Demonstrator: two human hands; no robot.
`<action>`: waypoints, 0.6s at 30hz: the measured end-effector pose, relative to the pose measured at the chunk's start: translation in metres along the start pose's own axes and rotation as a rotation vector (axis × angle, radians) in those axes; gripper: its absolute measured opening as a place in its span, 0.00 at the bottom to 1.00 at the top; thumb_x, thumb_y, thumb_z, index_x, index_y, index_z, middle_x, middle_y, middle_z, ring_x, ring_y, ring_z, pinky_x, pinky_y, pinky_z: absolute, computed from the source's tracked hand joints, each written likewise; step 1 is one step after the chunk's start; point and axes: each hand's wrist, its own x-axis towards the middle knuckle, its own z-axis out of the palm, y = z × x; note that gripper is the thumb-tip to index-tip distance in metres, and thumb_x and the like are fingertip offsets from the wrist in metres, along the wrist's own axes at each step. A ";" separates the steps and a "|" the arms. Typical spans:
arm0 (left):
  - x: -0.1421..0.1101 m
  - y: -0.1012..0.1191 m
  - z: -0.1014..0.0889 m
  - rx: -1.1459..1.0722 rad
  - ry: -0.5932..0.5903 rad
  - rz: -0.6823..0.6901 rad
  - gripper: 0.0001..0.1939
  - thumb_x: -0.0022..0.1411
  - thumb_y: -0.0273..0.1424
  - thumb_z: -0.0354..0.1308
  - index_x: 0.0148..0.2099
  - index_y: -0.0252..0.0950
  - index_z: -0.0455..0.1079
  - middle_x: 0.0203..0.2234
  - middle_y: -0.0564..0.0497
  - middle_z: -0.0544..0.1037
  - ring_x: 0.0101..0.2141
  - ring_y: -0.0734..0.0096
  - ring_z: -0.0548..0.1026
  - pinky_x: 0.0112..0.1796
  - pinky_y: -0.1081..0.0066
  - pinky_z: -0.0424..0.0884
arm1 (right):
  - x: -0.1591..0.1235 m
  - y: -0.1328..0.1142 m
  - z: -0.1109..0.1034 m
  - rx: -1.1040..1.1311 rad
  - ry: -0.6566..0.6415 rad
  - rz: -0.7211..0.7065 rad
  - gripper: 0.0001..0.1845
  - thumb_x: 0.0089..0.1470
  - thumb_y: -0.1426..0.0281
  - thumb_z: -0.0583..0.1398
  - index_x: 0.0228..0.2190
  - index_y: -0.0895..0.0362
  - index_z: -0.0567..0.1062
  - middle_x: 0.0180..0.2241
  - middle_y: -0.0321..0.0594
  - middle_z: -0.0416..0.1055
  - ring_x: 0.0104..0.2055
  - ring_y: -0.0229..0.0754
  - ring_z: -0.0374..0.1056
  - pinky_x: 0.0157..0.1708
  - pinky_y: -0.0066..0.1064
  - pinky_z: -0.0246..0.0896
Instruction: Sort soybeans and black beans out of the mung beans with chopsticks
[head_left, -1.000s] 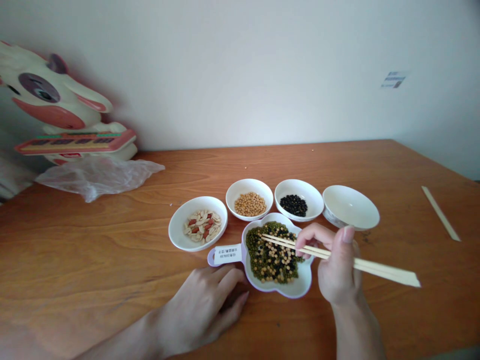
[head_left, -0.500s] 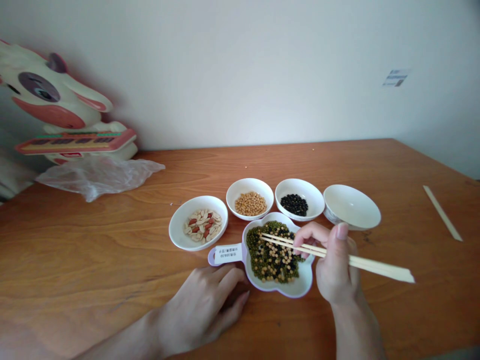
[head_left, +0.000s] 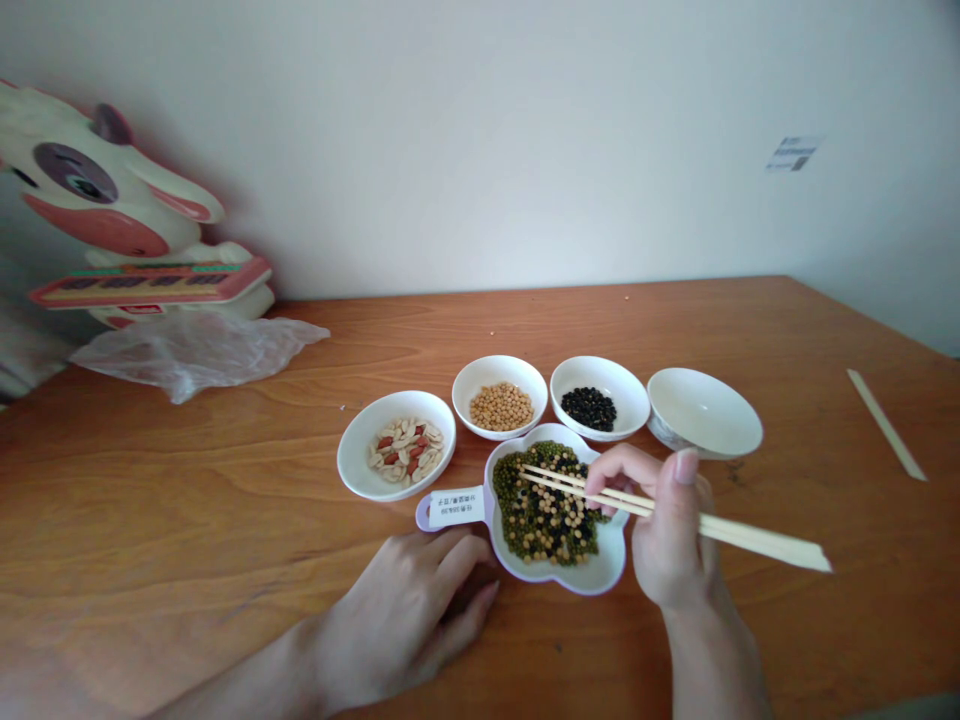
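Note:
My right hand (head_left: 671, 525) grips a pair of wooden chopsticks (head_left: 750, 538), their tips over a flower-shaped white dish (head_left: 609, 568) of mixed green, yellow and black beans (head_left: 544, 512). My left hand (head_left: 409, 615) rests on the wooden table (head_left: 187, 500) with fingers loosely spread, touching the dish's near-left rim beside its labelled handle (head_left: 450, 508). Behind the dish stand a bowl of peanuts and pale seeds (head_left: 395, 456), a bowl of yellow beans (head_left: 500, 396), a bowl of black beans (head_left: 598, 398) and a tilted bowl with nothing in it (head_left: 703, 415).
A crumpled clear plastic bag (head_left: 199, 350) lies at the back left in front of a cartoon cow figure (head_left: 112, 220) against the wall. A chopstick paper sleeve (head_left: 885, 423) lies at the far right. A few stray beans dot the table's back edge.
The chopsticks and my right hand shifted only slightly over the mixed-bean dish. My left hand has stayed still.

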 end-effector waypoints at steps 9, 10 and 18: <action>0.001 0.000 -0.001 0.007 0.023 0.009 0.09 0.73 0.27 0.55 0.52 0.43 0.69 0.42 0.52 0.82 0.37 0.67 0.81 0.37 0.69 0.75 | -0.001 -0.003 0.001 0.006 0.016 -0.009 0.48 0.71 0.39 0.35 0.22 0.53 0.77 0.21 0.42 0.73 0.25 0.42 0.68 0.26 0.34 0.60; 0.000 0.000 0.000 0.007 0.026 0.011 0.09 0.73 0.26 0.55 0.52 0.43 0.69 0.42 0.52 0.82 0.37 0.67 0.81 0.37 0.69 0.75 | -0.001 -0.003 0.001 0.005 0.024 -0.010 0.47 0.71 0.39 0.36 0.22 0.53 0.77 0.21 0.42 0.73 0.25 0.42 0.68 0.25 0.34 0.60; 0.000 0.000 -0.001 0.014 0.012 0.013 0.08 0.74 0.27 0.55 0.52 0.43 0.68 0.41 0.53 0.82 0.36 0.67 0.80 0.36 0.68 0.74 | -0.001 -0.003 0.001 0.015 0.062 -0.022 0.47 0.72 0.41 0.37 0.21 0.54 0.78 0.20 0.42 0.74 0.24 0.42 0.68 0.25 0.35 0.61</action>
